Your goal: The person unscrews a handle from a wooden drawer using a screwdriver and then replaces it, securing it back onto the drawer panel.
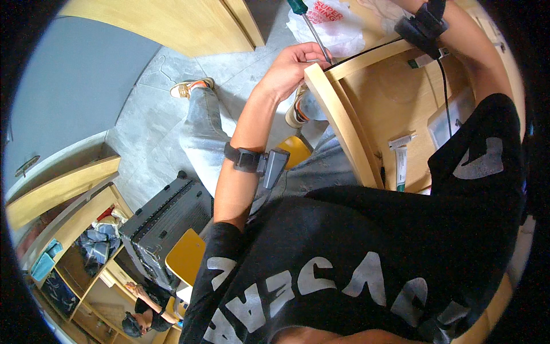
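My left hand (295, 70) is at the front corner of an open wooden drawer (322, 92), with its fingers bent and drawn together. The metal shaft of a screwdriver (312, 28) slants down to the fingertips, its dark green handle cut by the top edge. Its tip meets the drawer corner beside the fingers. What the fingertips pinch there is too small to make out. My right forearm reaches over the drawer and leaves at the top, wearing a black strapped device (423, 27); the right hand is outside the picture. Inside the drawer lies a white tube (401, 166).
Past the drawer lies a white plastic bag (326, 28). A grey suitcase (166, 221) stands on the tiled floor (149, 123) at left, next to a yellow chair (186, 255). Wooden shelves with clothes (103, 241) and another person (152, 312) are at the lower left.
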The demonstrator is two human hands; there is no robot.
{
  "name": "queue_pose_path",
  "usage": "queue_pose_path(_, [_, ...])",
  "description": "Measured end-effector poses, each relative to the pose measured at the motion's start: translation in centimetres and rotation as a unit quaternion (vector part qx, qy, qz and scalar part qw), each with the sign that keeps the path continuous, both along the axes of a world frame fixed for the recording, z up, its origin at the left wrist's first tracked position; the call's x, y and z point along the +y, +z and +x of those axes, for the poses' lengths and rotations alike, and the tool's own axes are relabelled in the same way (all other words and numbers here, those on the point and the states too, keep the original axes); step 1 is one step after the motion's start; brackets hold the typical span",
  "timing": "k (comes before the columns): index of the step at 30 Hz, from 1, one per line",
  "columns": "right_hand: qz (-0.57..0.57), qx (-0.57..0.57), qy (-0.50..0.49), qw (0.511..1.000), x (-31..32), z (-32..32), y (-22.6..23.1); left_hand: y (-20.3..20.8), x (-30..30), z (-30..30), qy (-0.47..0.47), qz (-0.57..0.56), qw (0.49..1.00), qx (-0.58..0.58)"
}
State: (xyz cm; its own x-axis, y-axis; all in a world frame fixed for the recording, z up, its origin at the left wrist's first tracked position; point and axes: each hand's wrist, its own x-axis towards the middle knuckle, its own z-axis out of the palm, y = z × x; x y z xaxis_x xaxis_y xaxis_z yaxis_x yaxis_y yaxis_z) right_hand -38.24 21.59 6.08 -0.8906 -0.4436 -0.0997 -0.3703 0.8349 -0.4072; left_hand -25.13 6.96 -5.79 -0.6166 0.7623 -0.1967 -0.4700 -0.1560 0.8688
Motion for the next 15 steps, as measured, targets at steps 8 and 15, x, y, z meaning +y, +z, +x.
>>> queue_pose_path(8, [-0.062,-0.062,-0.040,0.995,-0.02,0.17,-0.56,0.53,0.05,-0.33,-0.004,0.002,0.999,0.053])
queue_pose_path(15, [-0.104,-0.100,-0.070,0.987,-0.15,0.16,-0.92,0.70,-0.18,-0.51,-0.018,-0.025,0.998,0.061])
